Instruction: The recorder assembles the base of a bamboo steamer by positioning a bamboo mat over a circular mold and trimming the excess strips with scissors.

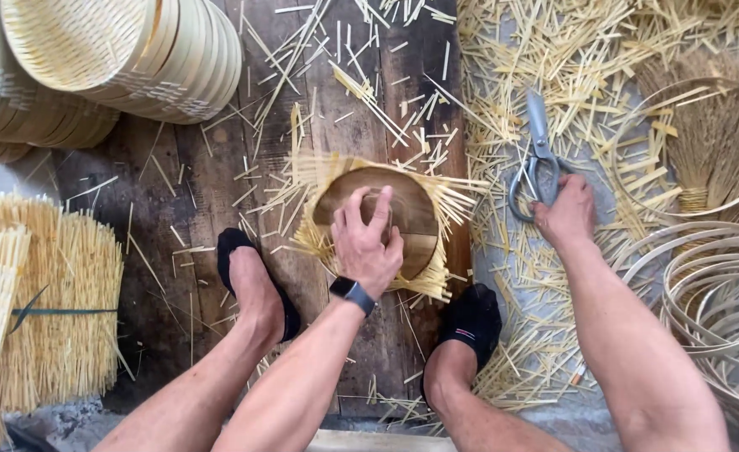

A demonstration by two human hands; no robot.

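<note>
Trimming step: left hand [368, 243] presses the round wooden form [403, 213] onto the woven mat [323, 180]; right hand [566, 209] seemingly closes its grip on the scissors [538, 159], which must next reach the mat's protruding strips.

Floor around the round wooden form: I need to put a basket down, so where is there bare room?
Barest are the dark planks between the stacked woven baskets, the bundled strips and the left foot; only stray slivers there. Right of the round wooden form, around the scissors and bamboo hoops, offcuts lie thick.

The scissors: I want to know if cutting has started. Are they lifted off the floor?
No: the scissors lie flat among straw scraps, with the right hand only at their handles.
</note>
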